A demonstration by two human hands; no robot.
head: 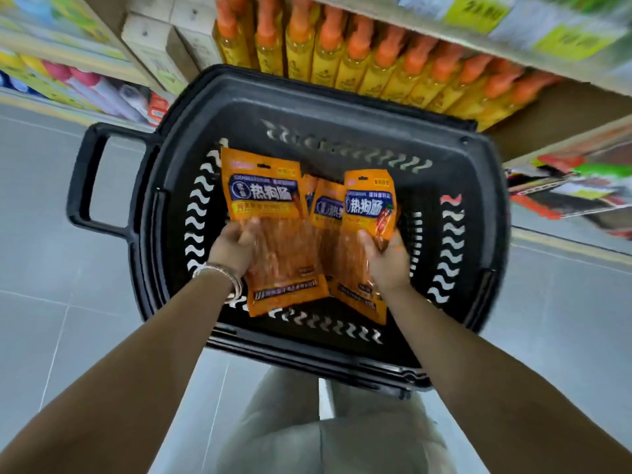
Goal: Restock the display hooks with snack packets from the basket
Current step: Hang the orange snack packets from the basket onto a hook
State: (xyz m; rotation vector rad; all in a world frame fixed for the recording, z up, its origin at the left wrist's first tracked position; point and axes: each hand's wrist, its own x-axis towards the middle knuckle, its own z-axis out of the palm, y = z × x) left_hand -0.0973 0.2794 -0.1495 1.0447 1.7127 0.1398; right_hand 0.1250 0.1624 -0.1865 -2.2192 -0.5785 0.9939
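Pale trousers [328,439] and two bare forearms fill the near edge of the head view, reaching down over a black basket [307,87] on the grey floor [41,268]. The left hand [236,242], a bracelet [222,271] at its wrist, grips the left packet [263,189] around its clear middle. The right hand [388,261] curls likewise round the right packet [371,200]. A third packet [328,206] shows between them; which hand holds it cannot be told.

Each packet lies lengthwise away from the person, its printed header end beyond the fingers and pointing toward the shelf [444,32] of orange-capped bottles [376,63]. So the hanging ends probably already lead. No display hooks are in view, and hang holes are too blurred to make out. The basket's far wall and the shelf edge above it stand closest in the way of lifting the packets.
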